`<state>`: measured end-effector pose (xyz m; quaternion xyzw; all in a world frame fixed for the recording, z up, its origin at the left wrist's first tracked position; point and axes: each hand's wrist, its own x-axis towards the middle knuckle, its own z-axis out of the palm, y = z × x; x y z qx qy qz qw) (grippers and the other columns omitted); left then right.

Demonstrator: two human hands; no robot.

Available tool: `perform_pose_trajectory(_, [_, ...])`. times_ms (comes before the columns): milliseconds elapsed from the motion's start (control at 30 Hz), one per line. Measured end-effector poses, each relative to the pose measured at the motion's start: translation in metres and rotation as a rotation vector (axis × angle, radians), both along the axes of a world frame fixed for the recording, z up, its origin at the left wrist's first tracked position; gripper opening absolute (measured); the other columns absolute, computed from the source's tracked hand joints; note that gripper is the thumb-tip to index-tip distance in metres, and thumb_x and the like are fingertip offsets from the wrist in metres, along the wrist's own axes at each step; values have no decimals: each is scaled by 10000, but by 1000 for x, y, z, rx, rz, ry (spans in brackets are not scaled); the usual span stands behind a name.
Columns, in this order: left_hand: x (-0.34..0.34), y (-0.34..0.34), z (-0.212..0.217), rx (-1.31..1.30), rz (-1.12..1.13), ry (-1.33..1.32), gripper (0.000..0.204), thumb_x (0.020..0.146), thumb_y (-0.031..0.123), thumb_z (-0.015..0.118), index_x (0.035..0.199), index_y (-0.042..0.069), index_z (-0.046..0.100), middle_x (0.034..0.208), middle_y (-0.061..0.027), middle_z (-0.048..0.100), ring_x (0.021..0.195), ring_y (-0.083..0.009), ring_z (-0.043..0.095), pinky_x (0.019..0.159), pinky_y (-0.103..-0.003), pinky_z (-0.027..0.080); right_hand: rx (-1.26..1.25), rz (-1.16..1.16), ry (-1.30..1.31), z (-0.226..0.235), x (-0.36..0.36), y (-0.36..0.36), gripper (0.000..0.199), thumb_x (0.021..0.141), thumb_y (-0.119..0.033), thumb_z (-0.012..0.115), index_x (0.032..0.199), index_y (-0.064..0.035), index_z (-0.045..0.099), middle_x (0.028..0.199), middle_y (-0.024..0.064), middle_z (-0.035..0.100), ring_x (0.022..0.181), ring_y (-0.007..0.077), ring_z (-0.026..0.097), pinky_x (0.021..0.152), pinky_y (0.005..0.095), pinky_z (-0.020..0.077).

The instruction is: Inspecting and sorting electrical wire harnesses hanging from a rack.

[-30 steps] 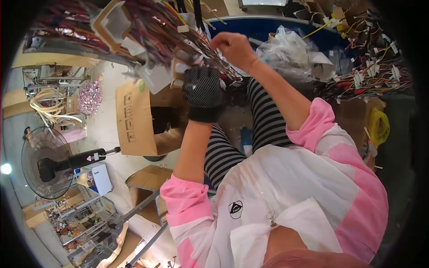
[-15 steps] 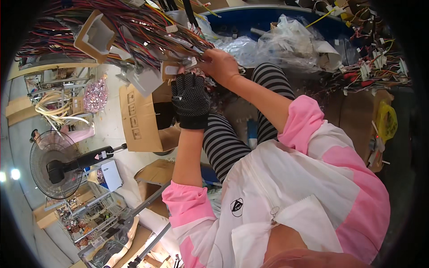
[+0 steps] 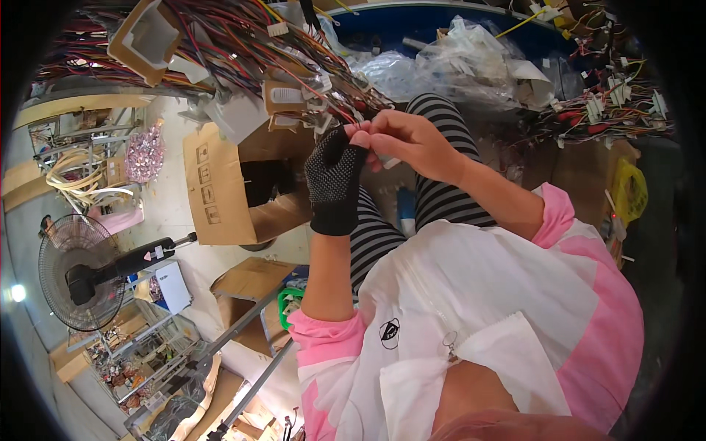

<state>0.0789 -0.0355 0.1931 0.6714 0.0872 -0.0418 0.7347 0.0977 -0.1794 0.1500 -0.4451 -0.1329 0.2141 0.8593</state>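
My left hand (image 3: pixel 334 180), in a black dotted glove, is raised with its fingertips pinched at the near end of a thick bundle of coloured wires (image 3: pixel 243 44) that carries white connectors. My bare right hand (image 3: pixel 412 143) meets it fingertip to fingertip and pinches a small white connector (image 3: pixel 387 162) at the bundle's end. Both hands hover above my striped trouser legs (image 3: pixel 441 198). What lies between the gloved fingertips is mostly hidden.
An open cardboard box (image 3: pixel 220 184) stands on the floor to the left, with a black floor fan (image 3: pixel 81 272) beyond it. Crumpled plastic bags (image 3: pixel 471 59) and more wire harnesses (image 3: pixel 610 110) lie ahead and to the right. A yellow bag (image 3: pixel 632 191) hangs at the right.
Both hands have come down from the wire bundle toward my lap and closed together. The right hand, earlier higher up among the wires, now meets the gloved left fingertips.
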Motion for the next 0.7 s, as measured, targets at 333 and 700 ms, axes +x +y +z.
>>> perform_pose_trajectory(333, [0,12,13,62,-56,-54,290,883,286,595,898,-3,624,876,-42,601,851,-128,522,833,-277,391,-65,10,45,29,-19,-10,209,872,-140,583,1014,2,526,882,51,563,760,150,585,759,274,477])
perform_pose_trajectory(700, [9,2,-27,-600,-265,-330,265,885,282,585,862,22,539,884,-69,561,918,-191,509,846,-326,410,1117,643,1066,14,-22,0,247,918,-204,481,996,28,512,775,31,472,643,130,492,604,283,472])
